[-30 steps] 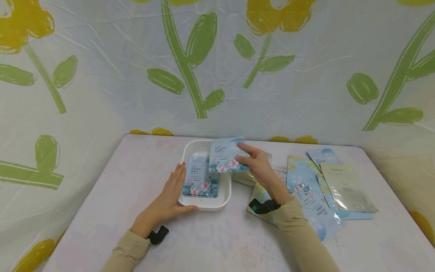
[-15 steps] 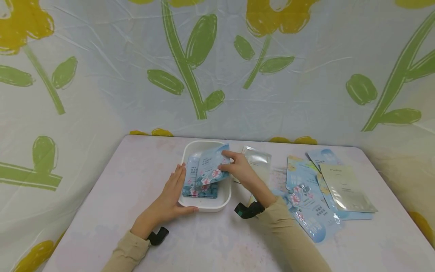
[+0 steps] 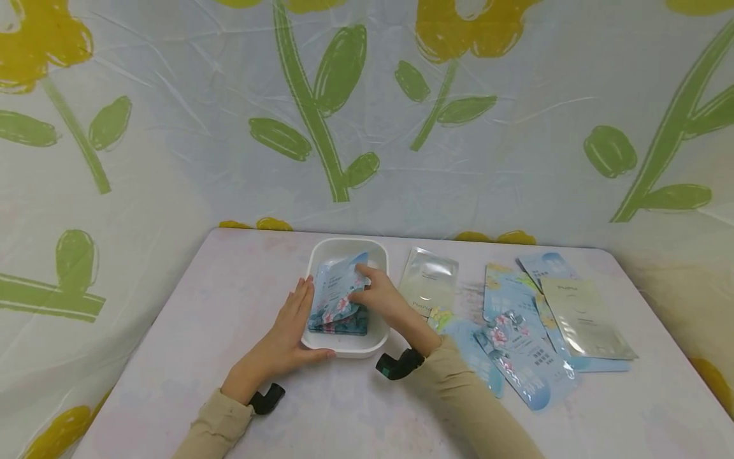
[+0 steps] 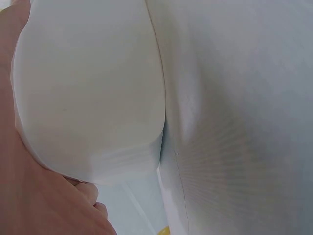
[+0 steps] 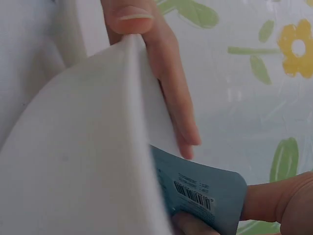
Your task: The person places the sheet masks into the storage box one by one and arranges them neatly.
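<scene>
A white plastic container point(image 3: 351, 349) stands on the table. My left hand point(image 3: 283, 325) rests along its left side with the fingers straight, the thumb reaching out at the front; the left wrist view has the hand point(image 4: 44, 196) against the container's outer wall point(image 4: 88, 88). Inside lies a stack of blue lotus-print face mask sachets point(image 3: 350, 330). Tilted above the stack is another blue face mask sachet point(image 3: 338, 280), its right edge pinched between thumb and fingers of my right hand point(image 3: 387, 298). Its barcoded back point(image 5: 225, 183) shows in the right wrist view.
Right of the container lie a silver-beige sachet point(image 3: 430, 277) and a blue one point(image 3: 473, 350) partly under the right sleeve. Farther right is a loose pile with a blue lotus sachet point(image 3: 533, 360) and a beige sachet point(image 3: 585, 319). A flowered cloth point(image 3: 367, 127) hangs behind the table.
My right hand has carried the pinched sachet left and down, from over the container's right rim to above the stack, tilting it. The left hand stays in place.
</scene>
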### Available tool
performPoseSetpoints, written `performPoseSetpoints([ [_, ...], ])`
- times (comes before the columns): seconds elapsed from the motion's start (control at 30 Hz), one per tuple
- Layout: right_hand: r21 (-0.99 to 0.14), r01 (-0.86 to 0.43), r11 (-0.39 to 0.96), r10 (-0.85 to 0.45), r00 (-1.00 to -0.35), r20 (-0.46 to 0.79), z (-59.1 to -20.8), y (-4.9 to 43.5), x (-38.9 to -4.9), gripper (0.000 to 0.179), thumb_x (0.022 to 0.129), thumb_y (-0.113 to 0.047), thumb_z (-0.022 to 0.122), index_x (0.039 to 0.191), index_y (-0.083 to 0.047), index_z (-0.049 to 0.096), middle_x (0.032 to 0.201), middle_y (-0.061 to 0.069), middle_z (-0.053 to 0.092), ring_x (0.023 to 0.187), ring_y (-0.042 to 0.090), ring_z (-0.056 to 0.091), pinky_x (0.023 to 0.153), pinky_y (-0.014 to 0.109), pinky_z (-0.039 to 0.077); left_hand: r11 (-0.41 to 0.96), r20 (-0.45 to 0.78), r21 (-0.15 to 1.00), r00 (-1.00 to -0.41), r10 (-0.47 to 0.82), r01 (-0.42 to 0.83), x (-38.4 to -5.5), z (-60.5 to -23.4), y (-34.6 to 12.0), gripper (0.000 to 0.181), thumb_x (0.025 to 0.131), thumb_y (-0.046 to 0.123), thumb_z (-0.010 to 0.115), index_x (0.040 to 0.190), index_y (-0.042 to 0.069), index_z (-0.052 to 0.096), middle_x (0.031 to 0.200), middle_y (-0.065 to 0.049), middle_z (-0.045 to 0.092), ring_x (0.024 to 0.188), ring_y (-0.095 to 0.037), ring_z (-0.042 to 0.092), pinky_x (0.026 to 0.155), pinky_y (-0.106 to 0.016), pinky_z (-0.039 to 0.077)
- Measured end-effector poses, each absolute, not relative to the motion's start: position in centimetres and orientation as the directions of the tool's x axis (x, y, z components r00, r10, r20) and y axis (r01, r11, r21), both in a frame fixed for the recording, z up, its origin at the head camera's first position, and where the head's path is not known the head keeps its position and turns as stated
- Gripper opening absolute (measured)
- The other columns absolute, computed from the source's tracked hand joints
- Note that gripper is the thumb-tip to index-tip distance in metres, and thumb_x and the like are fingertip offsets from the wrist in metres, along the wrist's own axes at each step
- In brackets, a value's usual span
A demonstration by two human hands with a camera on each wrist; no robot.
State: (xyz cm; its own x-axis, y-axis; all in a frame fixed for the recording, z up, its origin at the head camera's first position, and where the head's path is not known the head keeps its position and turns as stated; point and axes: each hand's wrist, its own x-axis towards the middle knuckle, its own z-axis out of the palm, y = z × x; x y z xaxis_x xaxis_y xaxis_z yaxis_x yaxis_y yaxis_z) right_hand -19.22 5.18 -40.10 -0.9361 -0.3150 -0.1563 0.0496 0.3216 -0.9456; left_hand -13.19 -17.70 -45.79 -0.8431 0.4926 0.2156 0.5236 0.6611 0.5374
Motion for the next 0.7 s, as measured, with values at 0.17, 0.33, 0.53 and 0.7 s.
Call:
performPoseSetpoints([
  [0.17,-0.931,0.032,0.363,-0.308,-0.939,-0.152,-40.5,4.6,-18.9,0.074,0.087,0.001,0.066,0.152,0.005,0.031,0.156,0.022,0.034,0.130,0.039,0.048,0.108,0.053,0.040,0.664,0.208,0.543,-0.848,0.488,0.515,-13.3,-45.9,-17.7,0.126,0.079,0.063,0.073,0.158,0.005,-0.006,0.166,-0.010,-0.006,0.152,-0.025,-0.010,0.122,-0.046,-0.001],
  [0.33,-0.921,0.019,0.389,-0.312,-0.938,-0.151,-40.9,4.4,-18.8,0.072,0.087,0.001,0.066,0.152,0.003,0.034,0.154,0.023,0.036,0.127,0.039,0.050,0.106,0.055,0.041,0.667,0.202,0.544,-0.851,0.484,0.509,-13.3,-45.9,-17.7,0.127,0.079,0.062,0.074,0.158,0.004,-0.006,0.166,-0.010,-0.007,0.152,-0.025,-0.010,0.122,-0.045,-0.001],
  [0.53,-0.910,-0.034,0.414,-0.330,-0.937,-0.115,-41.8,4.3,-19.0,0.070,0.086,0.003,0.066,0.150,0.003,0.037,0.146,0.024,0.047,0.111,0.032,0.058,0.097,0.048,0.051,0.672,0.200,0.539,-0.852,0.483,0.508,-13.2,-45.8,-17.7,0.127,0.078,0.061,0.075,0.158,0.003,-0.005,0.166,-0.010,-0.007,0.152,-0.025,-0.010,0.122,-0.044,-0.001],
  [0.7,-0.869,-0.086,0.487,-0.329,-0.940,-0.092,-42.0,3.9,-18.9,0.070,0.084,0.003,0.068,0.148,0.005,0.039,0.149,0.023,0.043,0.126,0.033,0.050,0.106,0.049,0.043,0.668,0.209,0.535,-0.847,0.488,0.517,-13.2,-45.9,-17.6,0.126,0.079,0.060,0.075,0.158,0.002,-0.004,0.166,-0.012,-0.005,0.152,-0.026,-0.010,0.122,-0.044,-0.002],
])
